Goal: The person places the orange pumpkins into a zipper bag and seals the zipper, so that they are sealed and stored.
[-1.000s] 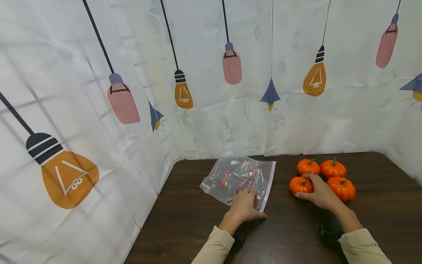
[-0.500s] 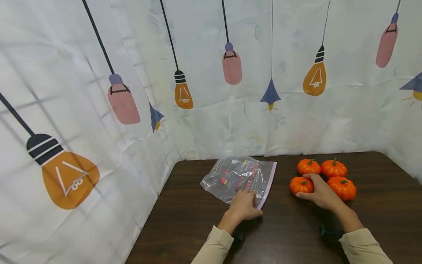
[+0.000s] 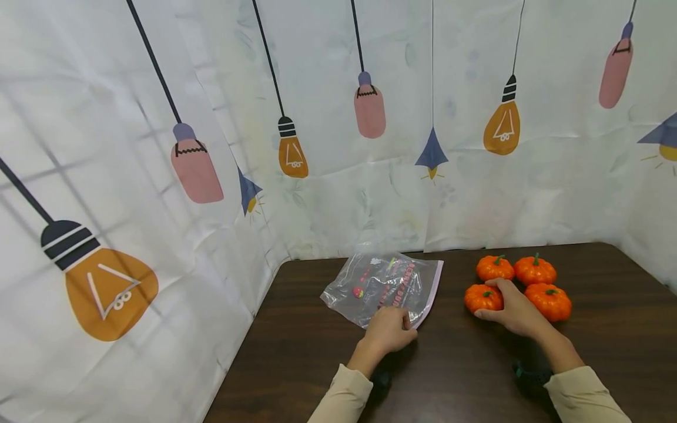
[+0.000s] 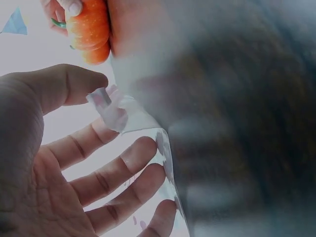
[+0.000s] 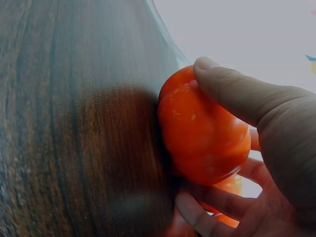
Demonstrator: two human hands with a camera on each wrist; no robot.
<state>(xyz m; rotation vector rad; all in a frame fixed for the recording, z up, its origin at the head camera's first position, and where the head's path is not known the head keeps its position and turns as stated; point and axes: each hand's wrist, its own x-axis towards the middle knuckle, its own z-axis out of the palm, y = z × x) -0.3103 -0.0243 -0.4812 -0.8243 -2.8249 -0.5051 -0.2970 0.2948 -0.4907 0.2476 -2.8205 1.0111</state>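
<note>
A clear zip bag (image 3: 346, 294) with red print and a pale pink edge lies flat on the dark wooden table. My left hand (image 3: 390, 330) is at the bag's near corner. In the left wrist view, the raised bag corner (image 4: 114, 116) sits between thumb and index finger, the other fingers spread along the plastic. My right hand (image 3: 517, 310) grips the front left small orange pumpkin (image 3: 479, 299), thumb on its near side and fingers round the far side. In the right wrist view this pumpkin (image 5: 200, 128) rests against the tabletop within the curved fingers.
Three more orange pumpkins stand close by: one behind (image 3: 492, 269), one at the back right (image 3: 535, 272) and one at the front right (image 3: 551, 305). A white cloth (image 3: 338, 205) printed with lamps encloses the table (image 3: 455, 376) at the back and sides.
My left thumb has drawn in toward the fingers at the bag's corner, and the left hand has shifted slightly left. The right hand and the pumpkins have stayed put.
</note>
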